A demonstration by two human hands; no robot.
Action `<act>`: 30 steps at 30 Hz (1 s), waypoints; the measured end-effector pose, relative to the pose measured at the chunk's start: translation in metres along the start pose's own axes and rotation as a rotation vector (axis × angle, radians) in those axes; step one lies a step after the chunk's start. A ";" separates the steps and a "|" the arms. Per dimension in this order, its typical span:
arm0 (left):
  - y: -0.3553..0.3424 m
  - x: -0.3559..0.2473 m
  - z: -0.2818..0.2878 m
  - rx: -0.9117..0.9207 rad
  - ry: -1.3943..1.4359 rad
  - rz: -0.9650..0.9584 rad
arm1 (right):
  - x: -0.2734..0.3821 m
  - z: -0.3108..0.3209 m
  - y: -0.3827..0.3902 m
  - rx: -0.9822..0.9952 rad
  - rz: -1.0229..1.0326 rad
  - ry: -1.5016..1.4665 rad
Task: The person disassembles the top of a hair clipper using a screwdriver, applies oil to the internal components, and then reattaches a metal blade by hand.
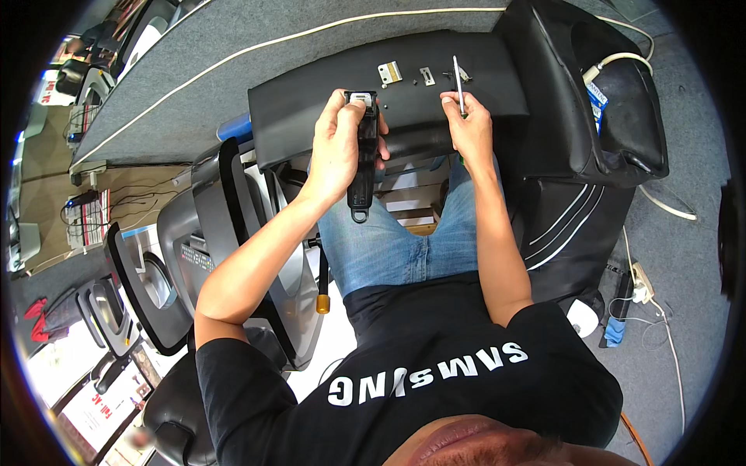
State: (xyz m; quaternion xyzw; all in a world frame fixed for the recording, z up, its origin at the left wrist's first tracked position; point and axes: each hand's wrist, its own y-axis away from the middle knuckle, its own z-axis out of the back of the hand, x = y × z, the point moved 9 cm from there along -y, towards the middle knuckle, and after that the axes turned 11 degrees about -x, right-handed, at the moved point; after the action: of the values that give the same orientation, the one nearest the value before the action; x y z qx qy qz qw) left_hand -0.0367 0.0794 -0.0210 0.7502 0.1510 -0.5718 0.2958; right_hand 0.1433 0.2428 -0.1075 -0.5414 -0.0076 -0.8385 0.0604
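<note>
My left hand (334, 155) is wrapped round a black hair clipper (362, 171), its head pointing away from me and its hanging loop toward my lap. The thumb lies on the clipper's head, where a pale metal part shows. My right hand (472, 130) grips a slim screwdriver (457, 74), its shaft pointing away from me over the black padded bench (311, 93). On that padding lie a clipper blade (390, 73), a small slotted metal plate (427, 76) and a little dark part (465, 74) beside the screwdriver. Tiny screws (385, 106) are scattered near them.
A black padded seat (633, 116) at the right holds a blue packet (597, 101) and a white cable end. Dark chairs (206, 225) crowd the left, with a gold-knobbed lever (323, 301) beside my leg. A power strip (642, 283) and cords lie on the right floor.
</note>
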 end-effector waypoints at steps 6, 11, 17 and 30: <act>-0.001 0.001 0.003 -0.024 0.027 0.034 | 0.021 -0.009 -0.002 0.010 0.126 0.116; -0.006 0.006 0.010 -0.068 0.080 0.107 | 0.033 -0.025 -0.017 0.087 0.154 0.275; -0.007 0.009 0.011 -0.064 0.110 0.123 | 0.048 -0.027 -0.033 0.035 0.313 0.402; -0.008 0.009 0.010 -0.060 0.116 0.117 | 0.052 -0.057 -0.032 0.163 0.332 0.554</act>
State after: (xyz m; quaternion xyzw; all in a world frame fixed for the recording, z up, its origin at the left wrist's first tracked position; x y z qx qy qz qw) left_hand -0.0460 0.0781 -0.0330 0.7804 0.1406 -0.5043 0.3418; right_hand 0.0668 0.2649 -0.0824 -0.2802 0.0305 -0.9292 0.2393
